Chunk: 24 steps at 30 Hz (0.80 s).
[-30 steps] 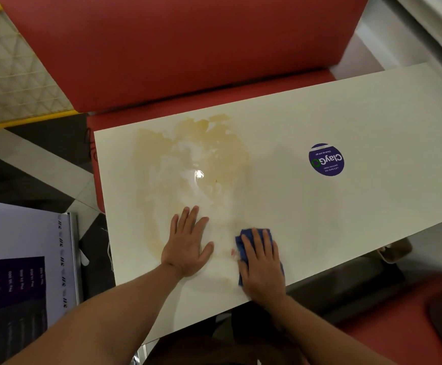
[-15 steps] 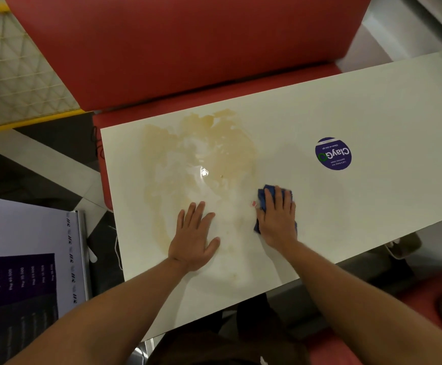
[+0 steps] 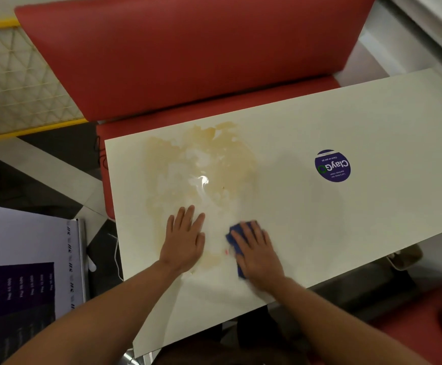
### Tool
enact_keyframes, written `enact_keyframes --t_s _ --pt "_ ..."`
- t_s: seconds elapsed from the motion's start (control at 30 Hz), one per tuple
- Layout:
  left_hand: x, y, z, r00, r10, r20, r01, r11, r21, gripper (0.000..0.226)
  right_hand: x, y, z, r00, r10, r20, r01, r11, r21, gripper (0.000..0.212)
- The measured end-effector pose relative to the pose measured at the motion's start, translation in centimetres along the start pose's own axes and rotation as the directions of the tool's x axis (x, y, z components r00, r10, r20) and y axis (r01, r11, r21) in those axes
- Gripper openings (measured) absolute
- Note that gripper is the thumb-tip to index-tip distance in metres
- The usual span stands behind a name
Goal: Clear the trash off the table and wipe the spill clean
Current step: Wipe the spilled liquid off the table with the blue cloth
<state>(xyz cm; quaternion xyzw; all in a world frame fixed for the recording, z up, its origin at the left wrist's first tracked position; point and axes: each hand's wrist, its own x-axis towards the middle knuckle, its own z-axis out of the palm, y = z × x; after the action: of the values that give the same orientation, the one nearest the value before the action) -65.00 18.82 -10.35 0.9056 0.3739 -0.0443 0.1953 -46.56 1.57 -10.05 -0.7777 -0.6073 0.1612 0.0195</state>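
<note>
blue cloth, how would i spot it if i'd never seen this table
Start at the long cream table in front of the red bench. Near its front edge, right of the yellowish spill, two hands lie flat. The blue cloth is the small dark blue pad under the right hand; the left hand rests on bare tabletop, and the other blue thing, a round sticker, lies far off.

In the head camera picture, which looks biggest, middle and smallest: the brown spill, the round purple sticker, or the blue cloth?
1. Brown spill, by far the biggest.
2. Round purple sticker.
3. Blue cloth, though the right hand presses flat over most of it, so its rank against the sticker is unsure.
</note>
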Motion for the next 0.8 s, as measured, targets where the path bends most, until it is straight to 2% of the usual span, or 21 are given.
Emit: enact_keyframes --t_s 0.13,0.23,0.3,0.43,0.5,0.6,0.7,0.8 --pt "-0.2 0.0 -0.2 1.0 0.004 0.016 -0.004 1.0 0.016 0.061 6.7 3.7 -2.2 0.971 0.238 -0.01 -0.238 0.971 -0.014 0.061" --pt "0.0 0.2 -0.9 0.998 0.006 0.059 -0.008 0.999 0.041 0.062 7.2 2.7 -2.2 0.945 0.326 -0.024 -0.326 0.945 -0.018 0.065" --pt "-0.1 0.3 -1.8 0.995 0.006 0.101 -0.012 0.998 0.058 0.062 4.6 0.1 -1.1 0.961 0.273 -0.039 -0.275 0.96 -0.049 0.064" --pt "-3.0 -1.0 -2.1 0.993 -0.045 0.108 0.04 0.998 0.052 0.068 -4.0 -5.3 1.8 0.998 0.063 0.021 -0.063 0.998 -0.002 0.061" --pt "-4.9 -2.0 -1.2 0.982 -0.113 0.15 0.099 0.99 0.101 0.072 -5.8 -5.2 2.6 0.999 0.007 0.052 -0.008 1.0 0.007 0.057" --pt "-6.5 -3.0 -0.2 0.974 -0.156 0.167 0.13 0.98 0.153 0.078 -4.3 -3.6 1.8 0.998 -0.058 0.018 0.058 0.998 0.028 0.051" --pt "-6.6 -3.1 0.2 0.975 -0.151 0.161 0.124 0.978 0.166 0.077 -0.6 -1.8 0.4 1.0 -0.025 -0.001 0.025 1.0 0.016 0.052" --pt "-6.6 -2.9 0.3 0.979 -0.145 0.142 0.124 0.982 0.144 0.075 4.7 1.0 -1.3 0.992 0.125 -0.02 -0.125 0.992 0.015 0.054"
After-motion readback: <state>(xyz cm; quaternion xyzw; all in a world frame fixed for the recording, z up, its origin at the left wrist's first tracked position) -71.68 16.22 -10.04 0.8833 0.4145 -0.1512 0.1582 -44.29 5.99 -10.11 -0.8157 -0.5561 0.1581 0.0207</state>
